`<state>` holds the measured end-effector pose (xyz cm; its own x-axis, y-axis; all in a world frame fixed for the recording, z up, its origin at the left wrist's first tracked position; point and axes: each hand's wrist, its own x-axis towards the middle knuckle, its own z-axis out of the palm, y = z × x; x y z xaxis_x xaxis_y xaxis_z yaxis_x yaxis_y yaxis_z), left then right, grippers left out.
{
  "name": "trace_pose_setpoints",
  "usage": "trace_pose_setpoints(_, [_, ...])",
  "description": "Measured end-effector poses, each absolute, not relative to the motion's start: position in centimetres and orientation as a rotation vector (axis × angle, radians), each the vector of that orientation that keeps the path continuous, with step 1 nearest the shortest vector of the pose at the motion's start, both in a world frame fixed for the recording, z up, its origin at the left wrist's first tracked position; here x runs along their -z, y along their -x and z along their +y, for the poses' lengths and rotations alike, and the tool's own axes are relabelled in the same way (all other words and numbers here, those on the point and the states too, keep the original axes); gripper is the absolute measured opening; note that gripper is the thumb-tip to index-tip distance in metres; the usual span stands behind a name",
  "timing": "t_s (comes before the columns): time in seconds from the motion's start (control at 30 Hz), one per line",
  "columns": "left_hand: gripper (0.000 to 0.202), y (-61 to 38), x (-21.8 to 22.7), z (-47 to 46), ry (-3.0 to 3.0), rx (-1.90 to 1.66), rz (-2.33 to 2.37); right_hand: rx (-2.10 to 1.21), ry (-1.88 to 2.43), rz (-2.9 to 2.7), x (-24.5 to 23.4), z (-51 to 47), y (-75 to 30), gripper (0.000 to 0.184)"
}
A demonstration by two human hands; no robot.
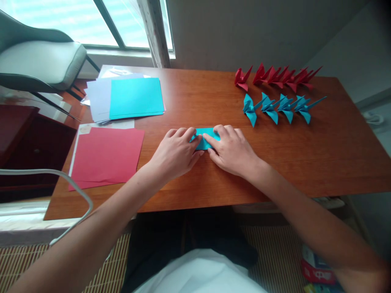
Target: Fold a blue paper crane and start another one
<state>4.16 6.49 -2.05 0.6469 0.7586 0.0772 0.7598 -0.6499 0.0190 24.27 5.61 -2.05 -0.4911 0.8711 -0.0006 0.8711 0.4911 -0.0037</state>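
Note:
A small folded piece of blue paper (205,136) lies flat on the wooden table (195,179), near the middle. My left hand (176,151) presses on its left end, fingers curled down on the paper. My right hand (232,148) covers its right end, the thumb pinching a fold toward the centre. Most of the paper is hidden under both hands.
A stack of blue and pale sheets (126,99) and a stack of red sheets (106,156) lie at the left. Several red paper cranes (276,76) and several blue cranes (279,107) stand in rows at the back right. A grey chair (39,61) is by the window.

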Motion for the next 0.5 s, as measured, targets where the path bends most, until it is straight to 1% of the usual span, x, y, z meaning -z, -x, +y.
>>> trace_pose_setpoints(0.27, [0.047,-3.5,1.9,6.4,2.845,0.03,-1.178,0.01,1.562,-2.759,2.0,4.8,-24.4,0.049])
trace_pose_setpoints(0.5, [0.056,-2.7,1.0,6.8,2.925,-0.115,-1.014,0.06,1.406,-2.88,1.6,4.9,-25.3,0.046])
